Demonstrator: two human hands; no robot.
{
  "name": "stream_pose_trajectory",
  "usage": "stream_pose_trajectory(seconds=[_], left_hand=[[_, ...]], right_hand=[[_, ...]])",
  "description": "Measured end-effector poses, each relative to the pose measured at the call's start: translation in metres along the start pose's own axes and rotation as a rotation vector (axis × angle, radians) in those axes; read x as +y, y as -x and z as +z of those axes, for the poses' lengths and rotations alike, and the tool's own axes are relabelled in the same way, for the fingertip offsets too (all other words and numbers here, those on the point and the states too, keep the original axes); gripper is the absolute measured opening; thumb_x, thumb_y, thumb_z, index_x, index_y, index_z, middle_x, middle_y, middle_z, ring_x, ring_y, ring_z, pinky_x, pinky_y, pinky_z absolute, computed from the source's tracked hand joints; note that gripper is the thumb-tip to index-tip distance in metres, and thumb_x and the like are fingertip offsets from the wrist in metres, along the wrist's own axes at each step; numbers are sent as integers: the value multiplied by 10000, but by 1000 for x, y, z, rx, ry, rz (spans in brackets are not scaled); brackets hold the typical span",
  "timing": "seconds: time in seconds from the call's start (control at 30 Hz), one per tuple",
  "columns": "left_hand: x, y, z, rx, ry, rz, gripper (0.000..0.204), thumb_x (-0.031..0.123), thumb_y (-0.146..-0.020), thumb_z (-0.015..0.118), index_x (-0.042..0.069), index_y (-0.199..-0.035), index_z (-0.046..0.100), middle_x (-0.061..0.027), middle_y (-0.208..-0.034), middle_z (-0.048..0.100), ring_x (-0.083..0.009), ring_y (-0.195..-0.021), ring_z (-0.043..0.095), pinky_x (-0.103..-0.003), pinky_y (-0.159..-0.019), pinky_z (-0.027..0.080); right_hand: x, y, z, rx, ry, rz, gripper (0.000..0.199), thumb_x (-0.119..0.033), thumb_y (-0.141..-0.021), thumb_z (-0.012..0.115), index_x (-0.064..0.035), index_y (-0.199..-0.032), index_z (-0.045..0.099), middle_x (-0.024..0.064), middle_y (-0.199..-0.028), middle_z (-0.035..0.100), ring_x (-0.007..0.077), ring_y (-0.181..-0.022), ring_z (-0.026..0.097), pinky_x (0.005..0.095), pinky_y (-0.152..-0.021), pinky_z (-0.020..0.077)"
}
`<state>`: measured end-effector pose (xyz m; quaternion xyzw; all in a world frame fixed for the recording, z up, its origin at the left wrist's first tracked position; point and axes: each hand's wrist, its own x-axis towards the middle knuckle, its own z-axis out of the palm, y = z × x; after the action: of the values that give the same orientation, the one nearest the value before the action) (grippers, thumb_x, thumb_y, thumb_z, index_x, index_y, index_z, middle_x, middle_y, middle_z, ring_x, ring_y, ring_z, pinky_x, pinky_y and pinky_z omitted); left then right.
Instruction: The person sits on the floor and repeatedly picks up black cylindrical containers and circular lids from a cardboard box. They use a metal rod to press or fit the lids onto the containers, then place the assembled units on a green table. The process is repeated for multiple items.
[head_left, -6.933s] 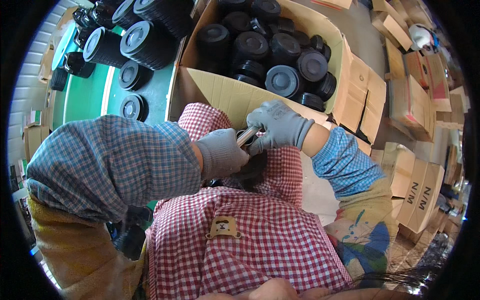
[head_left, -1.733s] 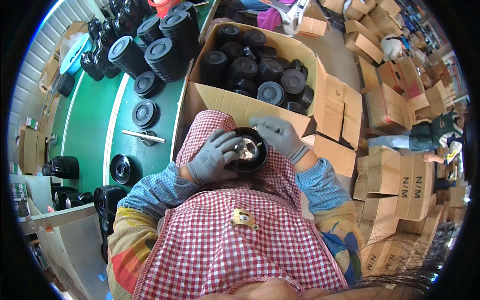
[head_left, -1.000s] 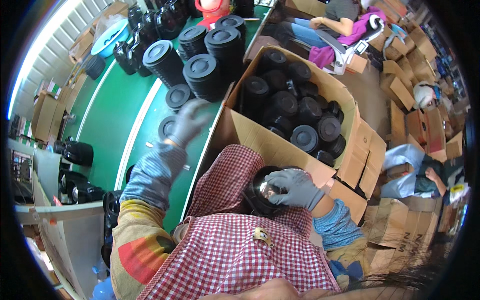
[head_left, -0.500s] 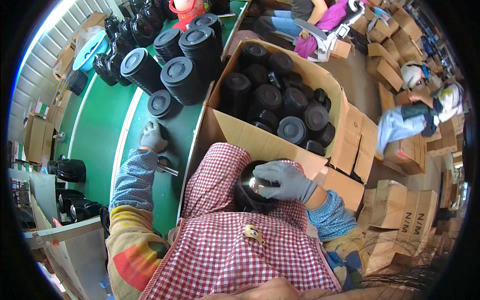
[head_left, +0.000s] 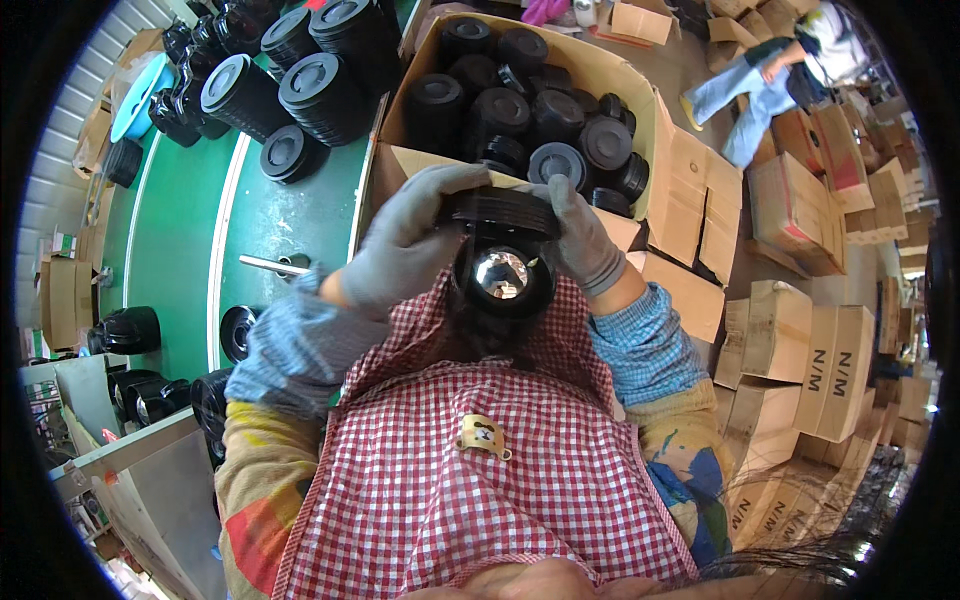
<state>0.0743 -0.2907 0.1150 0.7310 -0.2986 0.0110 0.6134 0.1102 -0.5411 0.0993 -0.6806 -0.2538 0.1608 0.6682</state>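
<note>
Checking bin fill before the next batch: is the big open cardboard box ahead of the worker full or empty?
Nearly full. The big cardboard box has its flaps open, and round black plastic parts cover its inside in a dense layer; no bare bottom shows.

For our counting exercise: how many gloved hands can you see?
2. The left hand grips the black round part from the left; the right hand holds its right side.

Black round part point(head_left: 500, 250) between both gloved hands, over checked apron point(head_left: 480, 480).
</note>
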Motion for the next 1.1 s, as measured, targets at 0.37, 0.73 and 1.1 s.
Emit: stream_pose_trajectory(seconds=[0.37, 0.73, 1.1], left_hand=[[-61, 16, 43, -89, 33, 4, 375, 283, -1087, 458, -9, -1154, 684, -186, -1227, 659, -329, -1159, 628, -405, -1036, 488], [-94, 12, 46, -116, 76, 210, 283, 192, -1033, 515, -23, -1062, 696, -206, -1192, 664, -354, -1128, 643, -442, -1006, 511], [-87, 22, 47, -127, -111, 277, 264, 191, -1015, 550, -22, -1047, 701, -204, -1182, 672, -389, -1185, 604, -484, -1035, 486]], right_hand=[[53, 55, 8, 180, -141, -35, 273, -226, -993, 655, 15, -981, 784, 130, -1099, 742, 242, -1092, 672, 384, -1034, 489], [62, 44, 2, 85, 313, -402, 265, 4, -779, 781, -50, -690, 537, 128, -1014, 751, 302, -1062, 695, 504, -1107, 449], [84, 47, -4, 44, 294, -322, 101, -130, -925, 692, -36, -891, 690, 150, -1167, 701, 308, -1222, 610, 491, -1155, 378]])
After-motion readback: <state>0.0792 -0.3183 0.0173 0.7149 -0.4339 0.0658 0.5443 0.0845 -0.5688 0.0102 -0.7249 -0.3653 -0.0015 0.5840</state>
